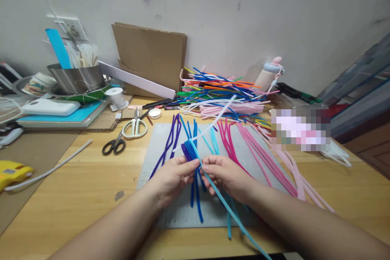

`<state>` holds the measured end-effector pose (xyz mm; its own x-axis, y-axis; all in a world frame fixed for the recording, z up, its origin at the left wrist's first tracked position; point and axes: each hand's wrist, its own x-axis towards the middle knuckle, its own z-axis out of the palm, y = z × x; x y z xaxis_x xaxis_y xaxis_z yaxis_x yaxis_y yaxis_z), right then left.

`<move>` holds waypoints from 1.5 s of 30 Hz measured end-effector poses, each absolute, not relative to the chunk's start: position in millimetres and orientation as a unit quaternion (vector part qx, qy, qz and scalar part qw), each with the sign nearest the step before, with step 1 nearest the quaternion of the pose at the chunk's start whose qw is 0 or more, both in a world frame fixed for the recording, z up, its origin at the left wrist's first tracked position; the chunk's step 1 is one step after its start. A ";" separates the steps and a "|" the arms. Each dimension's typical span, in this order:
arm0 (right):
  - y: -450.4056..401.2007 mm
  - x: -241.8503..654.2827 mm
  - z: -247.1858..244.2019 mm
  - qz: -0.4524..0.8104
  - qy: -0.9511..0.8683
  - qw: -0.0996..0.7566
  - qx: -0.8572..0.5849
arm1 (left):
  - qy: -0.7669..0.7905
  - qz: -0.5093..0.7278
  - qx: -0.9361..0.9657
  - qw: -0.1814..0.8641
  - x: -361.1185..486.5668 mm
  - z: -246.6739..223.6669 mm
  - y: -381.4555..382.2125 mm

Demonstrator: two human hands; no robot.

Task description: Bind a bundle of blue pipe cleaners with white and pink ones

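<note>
My left hand [179,178] pinches a purple and blue wound bundle [189,150] of fuzzy stems around a white stem [222,118] that sticks out up to the right. A light blue stem [234,215] runs from the bundle down to the lower right, and my right hand [224,174] pinches it close to my left fingertips. Both hands are above a grey mat [179,215]. On the mat lie purple stems [167,150], blue stems [197,207], dark pink stems [230,146] and pink stems [268,158].
Black scissors [113,145] and white-handled scissors [134,127] lie left of the mat. A pile of colourful stems [219,89] and a cardboard sheet [149,57] are behind it. A bottle [266,77] stands back right; a yellow tool [14,172] lies far left.
</note>
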<state>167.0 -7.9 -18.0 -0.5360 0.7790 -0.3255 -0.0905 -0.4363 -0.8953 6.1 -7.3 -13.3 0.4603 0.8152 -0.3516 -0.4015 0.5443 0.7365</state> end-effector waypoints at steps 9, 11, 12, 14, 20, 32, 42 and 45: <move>-11.5 165.9 -11.9 0.704 -0.496 0.302 -0.409 | 0.342 0.374 0.286 0.813 6.1 -14.3 -6.9; -12.3 165.6 -9.9 0.671 -0.526 0.308 -0.422 | 0.350 0.367 0.254 0.823 5.0 -16.1 -6.3; -12.6 165.5 -9.3 0.654 -0.542 0.313 -0.425 | 0.354 0.361 0.235 0.830 4.5 -16.5 -6.1; -12.9 165.6 -9.4 0.622 -0.574 0.324 -0.423 | 0.355 0.348 0.201 0.844 3.9 -16.1 -6.0; -13.2 166.3 -11.7 0.593 -0.606 0.332 -0.413 | 0.350 0.345 0.181 0.852 4.1 -14.4 -6.3; -7.4 169.1 -15.8 0.634 -0.521 0.382 -0.425 | 0.361 0.339 0.361 0.790 5.6 -11.4 -6.7; -3.0 167.5 -20.3 0.748 -0.418 0.352 -0.377 | 0.394 0.239 0.501 0.732 8.3 -15.0 -9.6; 0.0 169.6 -18.9 0.750 -0.373 0.384 -0.387 | 0.402 0.289 0.462 0.735 10.7 -16.9 -9.0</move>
